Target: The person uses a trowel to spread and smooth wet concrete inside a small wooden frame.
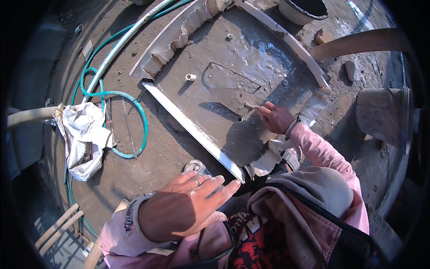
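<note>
My right hand [275, 117] is closed round the handle of a pointed trowel [230, 99], whose mud-coated blade lies flat on wet grey concrete [192, 114]. Beside the blade, a groove is marked in the surface. My left hand [183, 204] holds nothing; its fingers stretch out over my lap, close to the near end of a white straight form strip [192, 130]. Short pipe stubs stick up from the concrete, among them a white one [191, 77] left of the blade and another [230, 36] farther off.
Form boards [286, 38] edge the far and right sides. A green hose [143, 130] loops on the ground at left, by a crumpled white sack [85, 139]. A dark bucket [302, 11] stands at the far right, and another bucket [385, 114] lies at right.
</note>
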`<state>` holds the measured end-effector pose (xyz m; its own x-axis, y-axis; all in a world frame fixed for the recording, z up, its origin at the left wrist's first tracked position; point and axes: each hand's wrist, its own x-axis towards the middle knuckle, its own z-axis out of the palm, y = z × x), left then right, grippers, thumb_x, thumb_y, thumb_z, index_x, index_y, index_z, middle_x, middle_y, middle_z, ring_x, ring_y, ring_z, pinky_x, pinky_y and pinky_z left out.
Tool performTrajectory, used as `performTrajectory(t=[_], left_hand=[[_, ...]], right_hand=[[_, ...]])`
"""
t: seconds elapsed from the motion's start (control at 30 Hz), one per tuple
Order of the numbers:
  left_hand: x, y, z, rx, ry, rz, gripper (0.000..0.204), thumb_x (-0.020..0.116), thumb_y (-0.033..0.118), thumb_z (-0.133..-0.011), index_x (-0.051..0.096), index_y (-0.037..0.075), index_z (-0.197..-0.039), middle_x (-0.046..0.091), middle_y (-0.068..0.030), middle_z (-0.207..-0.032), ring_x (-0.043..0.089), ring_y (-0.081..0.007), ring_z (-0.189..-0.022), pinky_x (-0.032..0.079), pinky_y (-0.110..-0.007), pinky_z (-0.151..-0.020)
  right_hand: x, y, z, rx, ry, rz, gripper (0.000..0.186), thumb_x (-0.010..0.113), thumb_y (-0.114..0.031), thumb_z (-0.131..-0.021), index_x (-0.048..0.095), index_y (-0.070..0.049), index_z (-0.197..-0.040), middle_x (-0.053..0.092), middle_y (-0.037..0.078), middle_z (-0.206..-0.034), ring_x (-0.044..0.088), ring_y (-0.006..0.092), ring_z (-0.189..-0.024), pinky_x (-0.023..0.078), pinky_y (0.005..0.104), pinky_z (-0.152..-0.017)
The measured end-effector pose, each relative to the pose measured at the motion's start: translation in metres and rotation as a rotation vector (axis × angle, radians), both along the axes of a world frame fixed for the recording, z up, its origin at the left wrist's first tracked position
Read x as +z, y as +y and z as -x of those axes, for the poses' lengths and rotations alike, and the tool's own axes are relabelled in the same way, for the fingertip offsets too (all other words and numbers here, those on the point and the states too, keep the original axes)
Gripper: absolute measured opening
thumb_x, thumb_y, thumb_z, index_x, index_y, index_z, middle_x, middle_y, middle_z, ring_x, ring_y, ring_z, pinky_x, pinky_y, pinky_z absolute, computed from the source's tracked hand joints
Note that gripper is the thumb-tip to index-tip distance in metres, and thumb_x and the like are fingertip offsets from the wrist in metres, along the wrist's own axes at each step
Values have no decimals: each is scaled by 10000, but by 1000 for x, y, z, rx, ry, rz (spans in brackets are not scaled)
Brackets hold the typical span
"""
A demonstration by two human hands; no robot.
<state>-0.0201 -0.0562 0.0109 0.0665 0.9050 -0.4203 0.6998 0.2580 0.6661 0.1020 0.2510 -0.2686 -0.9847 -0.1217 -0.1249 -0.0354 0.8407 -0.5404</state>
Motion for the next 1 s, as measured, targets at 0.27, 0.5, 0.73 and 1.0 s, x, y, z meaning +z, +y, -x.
performTrajectory(t=[0.27,0.5,0.73,1.0], left_hand=[[-3,-1,-2,-34,-5,4,641,626,367,-916,404,88,-1448,572,-164,-1278,588,-353,-1124,437,-442,-987],[-5,-9,-7,-20,-12,1,662,632,352,-914,376,72,-1457,563,-167,-1271,577,-363,-1142,445,-466,-978],[-4,-13,-6,-8,-28,-2,672,654,335,-899,379,65,-1450,561,-164,-1270,576,-350,-1146,444,-467,-982],[-4,-18,-6,10,-30,-9,668,649,330,-905,374,56,-1448,556,-169,-1275,564,-348,-1164,420,-473,-1014]], right_hand=[[3,-45,49,-5,-27,88,368,560,-88,-870,536,-41,-1234,590,209,-960,627,396,-856,526,468,-725],[37,-78,97,87,-78,-83,338,507,-109,-881,513,19,-1194,567,269,-972,656,427,-772,549,480,-670],[29,-52,95,13,-70,-147,274,505,-78,-853,548,15,-1107,558,244,-887,623,423,-739,515,499,-656],[30,-59,96,-18,-62,-132,307,525,-89,-855,539,14,-1143,579,253,-904,625,429,-739,513,500,-647]])
